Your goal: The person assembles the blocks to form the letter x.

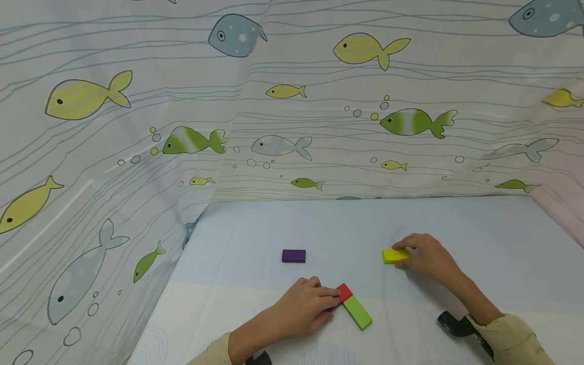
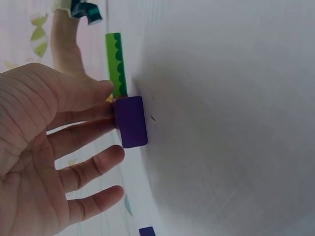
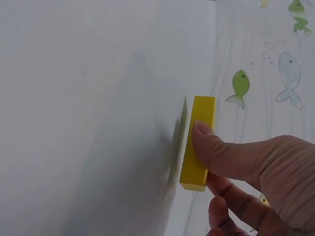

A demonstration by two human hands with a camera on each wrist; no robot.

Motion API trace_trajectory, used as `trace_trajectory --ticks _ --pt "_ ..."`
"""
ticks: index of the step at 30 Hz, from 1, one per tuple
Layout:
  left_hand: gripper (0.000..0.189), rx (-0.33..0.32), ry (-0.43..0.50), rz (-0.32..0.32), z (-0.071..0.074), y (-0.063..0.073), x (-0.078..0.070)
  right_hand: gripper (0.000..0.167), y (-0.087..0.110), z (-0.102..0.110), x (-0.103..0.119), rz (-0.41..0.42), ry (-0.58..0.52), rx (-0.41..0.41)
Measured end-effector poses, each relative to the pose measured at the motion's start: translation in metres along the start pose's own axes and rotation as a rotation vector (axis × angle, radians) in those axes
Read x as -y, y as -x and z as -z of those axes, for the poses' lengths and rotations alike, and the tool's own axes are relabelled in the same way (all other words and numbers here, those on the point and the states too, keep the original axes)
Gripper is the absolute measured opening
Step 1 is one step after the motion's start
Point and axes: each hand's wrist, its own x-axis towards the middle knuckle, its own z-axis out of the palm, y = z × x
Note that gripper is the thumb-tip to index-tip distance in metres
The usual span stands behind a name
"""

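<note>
At the centre of the head view, a loose purple block [image 1: 293, 256] lies on the tabletop [image 1: 237, 228]. Lower centre, the left hand [image 1: 300, 310] pinches a second purple block [image 2: 133, 122] with thumb and nearest fingers, gap narrow, the other two fingers spread. Adjoining it is a red block [image 1: 344, 293], then a touching lime-green block [image 1: 358, 313]. Right of centre, a yellow block [image 1: 391, 255] is pinched by the right hand [image 1: 428, 259], thumb against one side.

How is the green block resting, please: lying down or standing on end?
Lying down. In the head view, the green block stretches lengthwise along the pale cloth, one end at the red block.
</note>
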Motion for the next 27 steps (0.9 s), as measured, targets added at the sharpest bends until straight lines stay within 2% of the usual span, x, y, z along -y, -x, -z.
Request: trace_trajectory --ticks 27 --pt "0.029 0.011 0.021 0.008 0.0 -0.001 0.002 0.036 0.003 0.011 0.014 0.076 -0.021 0.002"
